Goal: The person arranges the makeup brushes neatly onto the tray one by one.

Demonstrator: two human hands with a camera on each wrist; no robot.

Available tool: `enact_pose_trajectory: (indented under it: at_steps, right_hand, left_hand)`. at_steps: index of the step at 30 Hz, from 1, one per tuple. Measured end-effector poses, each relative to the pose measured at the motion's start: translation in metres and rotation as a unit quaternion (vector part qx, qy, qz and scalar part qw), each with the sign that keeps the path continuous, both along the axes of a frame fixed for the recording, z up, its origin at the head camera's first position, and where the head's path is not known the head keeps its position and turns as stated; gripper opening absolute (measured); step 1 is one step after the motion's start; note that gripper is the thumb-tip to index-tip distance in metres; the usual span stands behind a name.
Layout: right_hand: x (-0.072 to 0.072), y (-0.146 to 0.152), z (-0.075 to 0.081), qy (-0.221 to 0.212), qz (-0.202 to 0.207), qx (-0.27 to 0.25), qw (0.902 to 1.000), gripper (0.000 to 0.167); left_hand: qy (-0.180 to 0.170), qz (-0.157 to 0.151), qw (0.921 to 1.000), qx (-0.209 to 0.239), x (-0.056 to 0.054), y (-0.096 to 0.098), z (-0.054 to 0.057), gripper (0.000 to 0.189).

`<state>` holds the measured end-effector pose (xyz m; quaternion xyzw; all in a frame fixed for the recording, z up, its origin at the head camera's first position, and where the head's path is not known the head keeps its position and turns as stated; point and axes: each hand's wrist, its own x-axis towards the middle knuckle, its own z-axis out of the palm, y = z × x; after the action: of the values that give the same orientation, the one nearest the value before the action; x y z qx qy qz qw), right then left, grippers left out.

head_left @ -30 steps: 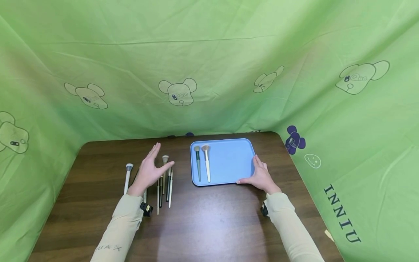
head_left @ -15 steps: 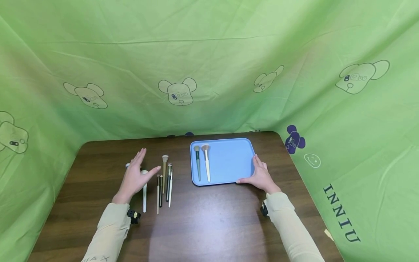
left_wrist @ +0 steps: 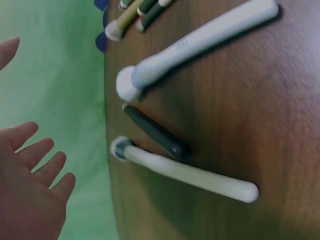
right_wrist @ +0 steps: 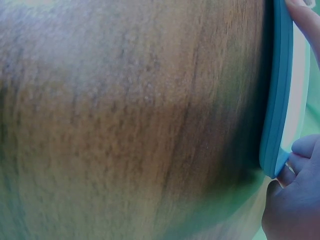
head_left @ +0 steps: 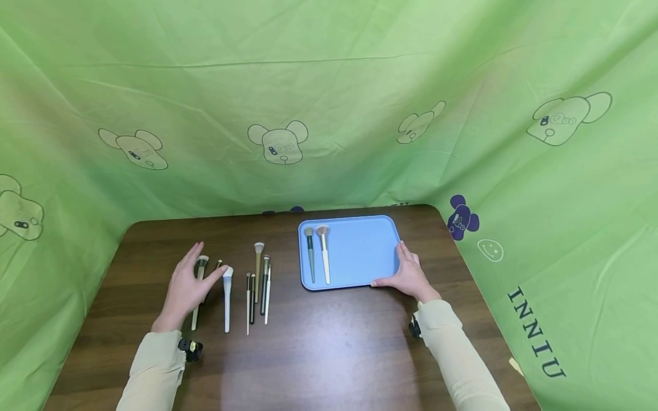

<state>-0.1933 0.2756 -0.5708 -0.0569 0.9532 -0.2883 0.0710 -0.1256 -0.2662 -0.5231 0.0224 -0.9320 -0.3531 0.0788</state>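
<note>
My left hand (head_left: 184, 292) hovers over the left part of the table, thumb spread from straight fingers and nothing held. Below it lie a makeup brush with a long pale handle (left_wrist: 195, 178) and a shorter dark-handled brush (left_wrist: 156, 132); the hand partly hides both in the head view. Just right of the thumb is a white makeup brush (head_left: 227, 302) with a bluish neck. My right hand (head_left: 411, 277) grips the near right corner of a blue tray (head_left: 365, 251), thumb at the front edge and fingers along the side. A green makeup brush (head_left: 311, 257) and a white-handled one (head_left: 325, 257) lie side by side in the tray.
Several more makeup brushes, among them a tan-handled one (head_left: 258, 279) and a black one (head_left: 264, 291), lie in a loose group between the left hand and the tray. Green printed cloth (head_left: 329, 165) hangs around the back and sides of the brown wooden table (head_left: 319, 348).
My left hand has moved left and toward me, away from the middle brush group, uncovering the white brush. The right hand and tray have stayed put.
</note>
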Motion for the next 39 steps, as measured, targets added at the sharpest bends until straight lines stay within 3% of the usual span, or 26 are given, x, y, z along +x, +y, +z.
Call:
enact_pose_trajectory:
  at_steps: [16,27,39]
  right_hand:
    - [0.000,0.000,-0.001,0.002,0.001,0.003,1.0000,0.148]
    - [0.001,0.000,-0.002,0.001,0.001,0.001,1.0000,0.149]
    - [-0.002,0.001,-0.005,0.011,0.002,0.011,0.9999,0.146]
  left_hand:
    - [-0.056,0.060,0.9965,-0.012,0.015,-0.025,-0.021,0.092]
    - [-0.082,0.109,0.9906,-0.012,0.022,-0.035,-0.031,0.051]
    - [-0.160,0.093,0.9827,-0.011,0.023,-0.042,-0.025,0.038]
